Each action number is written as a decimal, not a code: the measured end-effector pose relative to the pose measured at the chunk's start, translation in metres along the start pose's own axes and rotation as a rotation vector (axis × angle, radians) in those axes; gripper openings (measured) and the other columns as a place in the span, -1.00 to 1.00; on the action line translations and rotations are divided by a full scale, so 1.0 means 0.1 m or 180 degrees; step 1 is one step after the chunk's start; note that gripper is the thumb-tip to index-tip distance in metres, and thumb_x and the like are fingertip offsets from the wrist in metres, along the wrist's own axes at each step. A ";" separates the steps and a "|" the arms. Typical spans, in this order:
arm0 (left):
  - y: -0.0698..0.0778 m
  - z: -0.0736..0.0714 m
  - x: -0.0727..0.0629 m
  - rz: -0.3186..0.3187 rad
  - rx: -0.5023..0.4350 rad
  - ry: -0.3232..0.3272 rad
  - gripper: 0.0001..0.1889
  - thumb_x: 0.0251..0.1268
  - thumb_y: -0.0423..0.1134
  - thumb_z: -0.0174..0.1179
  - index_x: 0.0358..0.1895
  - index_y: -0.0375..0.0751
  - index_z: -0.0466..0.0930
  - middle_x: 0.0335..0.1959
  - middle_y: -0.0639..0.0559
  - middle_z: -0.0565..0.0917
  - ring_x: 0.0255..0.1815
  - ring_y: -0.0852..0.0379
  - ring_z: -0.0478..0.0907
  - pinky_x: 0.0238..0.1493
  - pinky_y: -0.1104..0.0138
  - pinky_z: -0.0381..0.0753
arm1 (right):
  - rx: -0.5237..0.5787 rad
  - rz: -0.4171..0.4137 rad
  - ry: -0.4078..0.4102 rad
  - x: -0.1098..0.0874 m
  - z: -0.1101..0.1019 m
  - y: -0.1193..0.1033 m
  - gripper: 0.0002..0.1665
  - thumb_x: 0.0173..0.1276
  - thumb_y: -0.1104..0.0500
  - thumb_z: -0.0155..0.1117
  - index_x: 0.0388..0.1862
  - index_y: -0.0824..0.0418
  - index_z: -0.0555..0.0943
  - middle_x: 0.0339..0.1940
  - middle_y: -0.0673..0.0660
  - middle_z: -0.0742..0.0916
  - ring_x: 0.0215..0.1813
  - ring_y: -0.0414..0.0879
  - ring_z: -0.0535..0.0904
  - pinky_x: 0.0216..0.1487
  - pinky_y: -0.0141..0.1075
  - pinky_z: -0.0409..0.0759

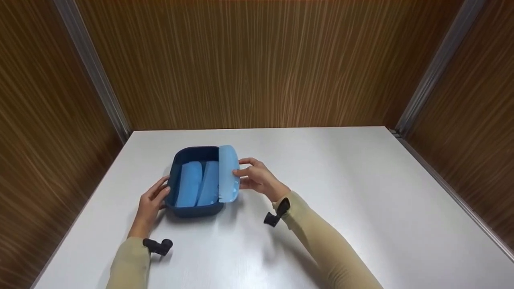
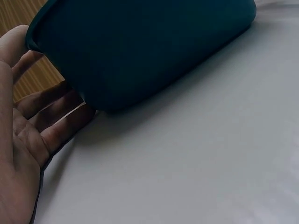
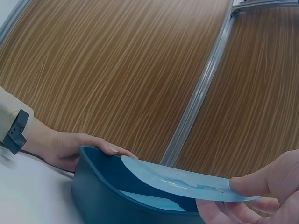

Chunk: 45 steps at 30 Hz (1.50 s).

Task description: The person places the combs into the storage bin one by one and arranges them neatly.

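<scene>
A dark blue bin [image 1: 195, 212] with rounded corners stands on the white table. Inside it lie two long light-blue pieces [image 1: 190, 182], side by side. My left hand [image 1: 151, 202] holds the bin's left side, its thumb at the rim and its other fingers against the outer wall [image 2: 140, 56]. Between thumb and fingers my right hand [image 1: 259, 178] pinches the outer edge of a thin, curved light-blue piece [image 3: 182, 179] with darker blue markings. That piece is tilted over the bin's right rim and hides part of it in the head view.
The white table [image 1: 321, 192] extends widely to the right of the bin. Wood-grain panels [image 1: 257, 64] with metal corner strips [image 1: 96, 72] enclose the back and sides. Both wrists wear black camera mounts [image 1: 158, 246].
</scene>
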State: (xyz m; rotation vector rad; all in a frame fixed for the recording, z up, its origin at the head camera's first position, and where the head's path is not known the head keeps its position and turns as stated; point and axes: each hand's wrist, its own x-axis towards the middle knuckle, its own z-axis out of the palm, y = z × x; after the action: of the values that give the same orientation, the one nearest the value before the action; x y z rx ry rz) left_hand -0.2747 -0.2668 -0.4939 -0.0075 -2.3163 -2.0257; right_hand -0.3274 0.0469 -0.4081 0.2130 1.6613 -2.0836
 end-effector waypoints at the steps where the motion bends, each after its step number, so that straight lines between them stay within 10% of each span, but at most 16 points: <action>1: 0.02 0.00 -0.01 0.0004 -0.0007 -0.0007 -0.47 0.37 -0.04 0.06 0.38 0.03 0.26 0.30 -0.11 0.35 0.26 0.00 0.29 -0.14 0.38 0.49 | -0.0022 -0.0012 0.0002 0.01 0.02 0.00 -0.39 0.12 0.40 0.34 0.15 0.16 0.37 0.09 0.33 0.48 -0.13 0.15 0.60 -0.17 -0.04 0.58; 33: -0.07 0.12 0.14 0.0238 -0.0109 -0.0063 -0.48 0.36 -0.03 0.07 0.36 0.03 0.29 0.26 -0.16 0.40 0.19 -0.04 0.37 -0.15 0.30 0.53 | -0.0647 -0.0138 0.0252 0.26 0.56 -0.03 -0.40 0.12 0.50 0.24 0.14 0.24 0.33 -0.18 0.30 0.54 -0.35 0.10 0.63 -0.36 -0.12 0.62; 45: 0.18 0.04 -0.11 0.0105 -0.0025 -0.0022 -0.50 0.41 -0.18 0.02 0.38 -0.11 0.24 0.23 -0.23 0.42 0.17 -0.04 0.36 -0.16 0.31 0.52 | -0.1161 -0.0367 0.0431 0.32 0.95 0.24 -0.47 0.10 0.53 0.16 0.06 0.27 0.35 -0.32 0.23 0.53 -0.62 0.01 0.49 -0.59 -0.17 0.55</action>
State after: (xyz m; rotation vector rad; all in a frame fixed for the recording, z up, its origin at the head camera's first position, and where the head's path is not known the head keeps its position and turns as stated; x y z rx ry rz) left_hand -0.2629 -0.2595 -0.4774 -0.0530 -2.2964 -2.0227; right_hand -0.3291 -0.0556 -0.4175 0.1439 2.1445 -1.8346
